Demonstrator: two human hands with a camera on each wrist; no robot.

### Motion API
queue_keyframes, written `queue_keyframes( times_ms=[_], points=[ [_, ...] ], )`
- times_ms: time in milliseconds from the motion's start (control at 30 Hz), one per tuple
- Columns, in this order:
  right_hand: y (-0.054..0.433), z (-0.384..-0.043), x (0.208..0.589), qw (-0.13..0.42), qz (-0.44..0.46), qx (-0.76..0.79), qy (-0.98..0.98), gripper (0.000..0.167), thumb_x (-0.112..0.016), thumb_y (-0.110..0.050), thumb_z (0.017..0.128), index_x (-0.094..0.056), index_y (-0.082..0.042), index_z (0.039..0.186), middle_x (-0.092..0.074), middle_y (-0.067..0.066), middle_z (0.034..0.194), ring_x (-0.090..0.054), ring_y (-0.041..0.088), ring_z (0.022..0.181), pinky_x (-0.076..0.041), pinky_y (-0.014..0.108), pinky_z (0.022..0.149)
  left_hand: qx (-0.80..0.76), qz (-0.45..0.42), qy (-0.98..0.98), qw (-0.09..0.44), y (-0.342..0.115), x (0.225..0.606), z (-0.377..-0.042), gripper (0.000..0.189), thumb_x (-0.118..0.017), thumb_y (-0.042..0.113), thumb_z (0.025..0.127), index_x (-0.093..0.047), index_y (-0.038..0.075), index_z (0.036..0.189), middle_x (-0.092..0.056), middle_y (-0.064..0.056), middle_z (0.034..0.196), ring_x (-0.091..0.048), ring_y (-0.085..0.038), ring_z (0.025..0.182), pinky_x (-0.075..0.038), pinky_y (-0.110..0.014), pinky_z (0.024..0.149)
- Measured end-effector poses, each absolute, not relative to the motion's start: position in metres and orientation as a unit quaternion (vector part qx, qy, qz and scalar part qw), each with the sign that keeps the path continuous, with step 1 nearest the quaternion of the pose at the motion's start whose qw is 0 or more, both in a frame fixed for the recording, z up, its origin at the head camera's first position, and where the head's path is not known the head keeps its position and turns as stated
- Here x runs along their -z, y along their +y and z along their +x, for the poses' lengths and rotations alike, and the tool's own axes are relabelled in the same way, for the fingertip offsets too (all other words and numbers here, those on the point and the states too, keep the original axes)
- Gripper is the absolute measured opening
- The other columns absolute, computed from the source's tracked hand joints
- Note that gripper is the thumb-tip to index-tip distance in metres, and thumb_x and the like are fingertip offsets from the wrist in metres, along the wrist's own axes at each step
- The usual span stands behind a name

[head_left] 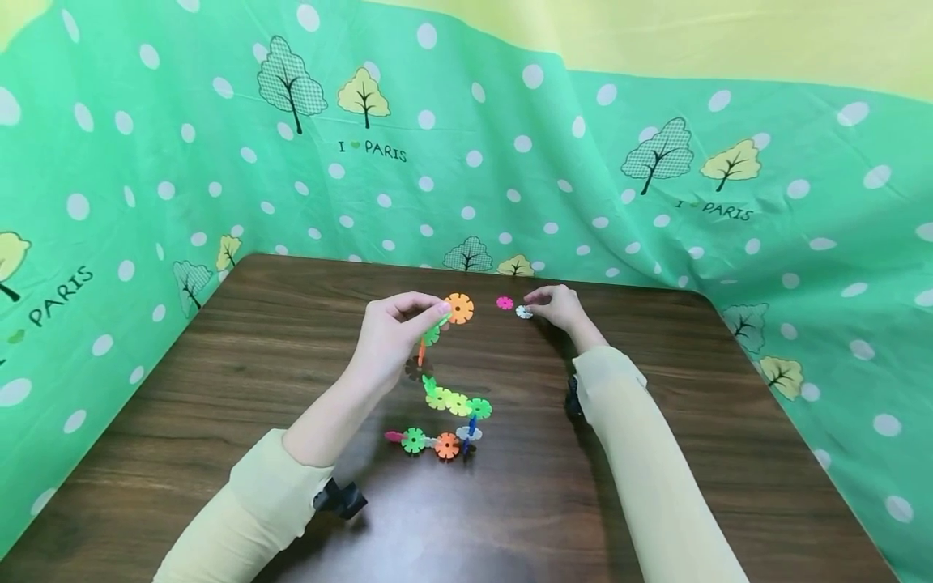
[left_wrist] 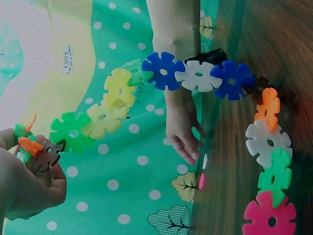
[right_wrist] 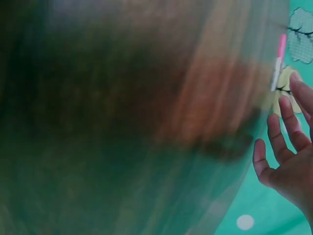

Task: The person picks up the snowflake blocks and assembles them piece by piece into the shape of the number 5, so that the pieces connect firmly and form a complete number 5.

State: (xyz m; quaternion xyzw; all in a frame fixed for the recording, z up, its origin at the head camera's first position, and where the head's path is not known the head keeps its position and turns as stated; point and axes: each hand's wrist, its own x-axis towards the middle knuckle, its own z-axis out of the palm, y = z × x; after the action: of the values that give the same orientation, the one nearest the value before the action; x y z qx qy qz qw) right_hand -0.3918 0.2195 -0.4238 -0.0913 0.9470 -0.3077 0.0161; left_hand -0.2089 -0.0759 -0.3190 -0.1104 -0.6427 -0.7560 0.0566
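My left hand [head_left: 386, 336] pinches the upper end of a chain of notched plastic discs [head_left: 457, 404], next to an orange disc [head_left: 460, 308]. In the left wrist view the chain runs through green, yellow, blue [left_wrist: 163, 71] and white discs, bending down to a pink disc [left_wrist: 270, 215] at its other end. Its lower part rests on the table. My right hand [head_left: 560, 308] reaches to the far side, fingertips right at a loose white disc [head_left: 523, 312]. In the right wrist view, that hand's fingers [right_wrist: 278, 139] are spread and slightly bent, with nothing gripped.
A loose pink disc [head_left: 504, 303] lies just left of the white one, near the far edge of the brown wood-grain table [head_left: 277, 356]. Behind the table hangs a green dotted cloth [head_left: 466, 162]. A black device [head_left: 338, 498] is worn at the left wrist.
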Motion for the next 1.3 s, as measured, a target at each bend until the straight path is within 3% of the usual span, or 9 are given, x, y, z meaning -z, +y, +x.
queue_keyframes(
  times_ms=[333, 600, 733, 967, 1133, 1300],
  points=[
    [0.224, -0.391, 0.426, 0.047, -0.063, 0.282, 0.956, 0.025, -0.070, -0.022, 0.086, -0.071, -0.008, 0.106, -0.067, 0.013, 0.104, -0.055, 0.026, 0.093, -0.045, 0.041, 0.085, 0.758, -0.117, -0.639, 0.057, -0.076, 0.320, -0.211, 0.015, -0.072, 0.011, 0.084, -0.070, -0.003, 0.089, -0.067, -0.001, 0.070, -0.055, -0.011, 0.059, -0.035, -0.020, 0.040],
    [0.228, -0.393, 0.427, 0.055, -0.052, 0.334, 0.940, 0.022, -0.073, -0.017, 0.083, -0.065, -0.002, 0.097, -0.064, 0.008, 0.087, -0.054, 0.018, 0.077, -0.044, 0.026, 0.068, 0.756, -0.117, -0.642, 0.052, -0.076, 0.320, -0.212, 0.015, -0.071, 0.010, 0.084, -0.070, -0.004, 0.089, -0.067, -0.001, 0.069, -0.052, -0.009, 0.055, -0.034, -0.020, 0.040],
    [0.230, -0.384, 0.421, 0.065, -0.052, 0.396, 0.914, 0.022, -0.072, -0.014, 0.084, -0.062, 0.001, 0.096, -0.064, 0.004, 0.082, -0.056, 0.018, 0.072, -0.046, 0.027, 0.061, 0.750, -0.115, -0.649, 0.055, -0.076, 0.319, -0.213, 0.016, -0.071, 0.010, 0.084, -0.070, -0.005, 0.091, -0.068, -0.002, 0.071, -0.053, -0.009, 0.057, -0.032, -0.020, 0.041],
    [0.223, -0.352, 0.390, 0.066, -0.056, 0.566, 0.820, 0.025, -0.064, -0.004, 0.087, -0.056, 0.008, 0.107, -0.066, 0.000, 0.080, -0.066, 0.017, 0.074, -0.057, 0.036, 0.078, 0.741, -0.127, -0.658, 0.057, -0.075, 0.319, -0.214, 0.016, -0.069, 0.010, 0.086, -0.068, -0.004, 0.092, -0.067, 0.002, 0.072, -0.050, -0.009, 0.057, -0.032, -0.020, 0.042],
    [0.210, -0.314, 0.352, 0.074, -0.052, 0.675, 0.733, 0.023, -0.058, 0.001, 0.090, -0.055, 0.009, 0.111, -0.067, 0.002, 0.084, -0.066, 0.014, 0.072, -0.057, 0.030, 0.074, 0.732, -0.146, -0.662, 0.062, -0.073, 0.320, -0.216, 0.016, -0.067, 0.013, 0.088, -0.067, -0.002, 0.092, -0.065, 0.002, 0.073, -0.055, -0.012, 0.065, -0.040, -0.020, 0.050],
    [0.197, -0.276, 0.315, 0.091, -0.059, 0.720, 0.685, 0.009, -0.060, -0.002, 0.090, -0.063, -0.002, 0.099, -0.067, 0.002, 0.085, -0.064, 0.013, 0.070, -0.057, 0.025, 0.068, 0.729, -0.156, -0.663, 0.065, -0.070, 0.318, -0.216, 0.017, -0.067, 0.014, 0.088, -0.068, -0.001, 0.097, -0.065, 0.002, 0.075, -0.056, -0.013, 0.068, -0.044, -0.020, 0.055]
  ],
)
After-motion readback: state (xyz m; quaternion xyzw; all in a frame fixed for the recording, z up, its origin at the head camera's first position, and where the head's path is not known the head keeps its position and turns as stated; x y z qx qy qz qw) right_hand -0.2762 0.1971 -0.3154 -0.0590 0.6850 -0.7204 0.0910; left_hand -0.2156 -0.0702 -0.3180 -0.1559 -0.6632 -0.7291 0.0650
